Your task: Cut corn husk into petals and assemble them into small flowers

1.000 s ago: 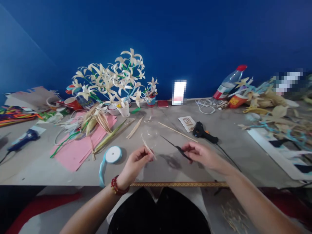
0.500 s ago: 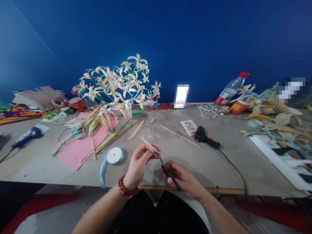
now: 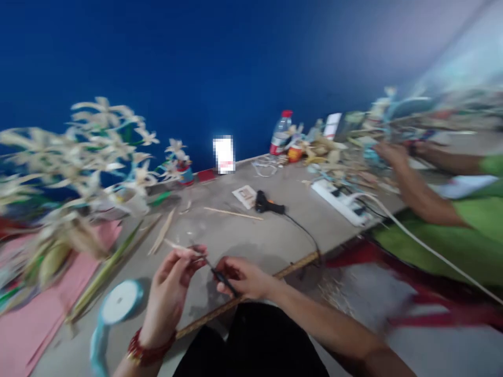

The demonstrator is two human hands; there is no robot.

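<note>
Near the table's front edge, my left hand pinches a thin pale strip, which looks like dried corn husk. Its tip sticks out to the left of my fingers. My right hand is closed round the black handles of a pair of scissors. The scissor blades point up and left, to my left fingertips; whether they touch the strip I cannot tell because of blur. A spool of light blue ribbon lies left of my left hand, its loose end trailing towards me.
Pale husk flowers stand at the left over pink paper. A black glue gun with a cord lies ahead, near a thin stick. Rightward are a power strip, a bottle and a co-worker's hands.
The view has swung to the right and tilted, bringing a co-worker in green into sight. Both my hands keep their hold on the strip and the scissors.
</note>
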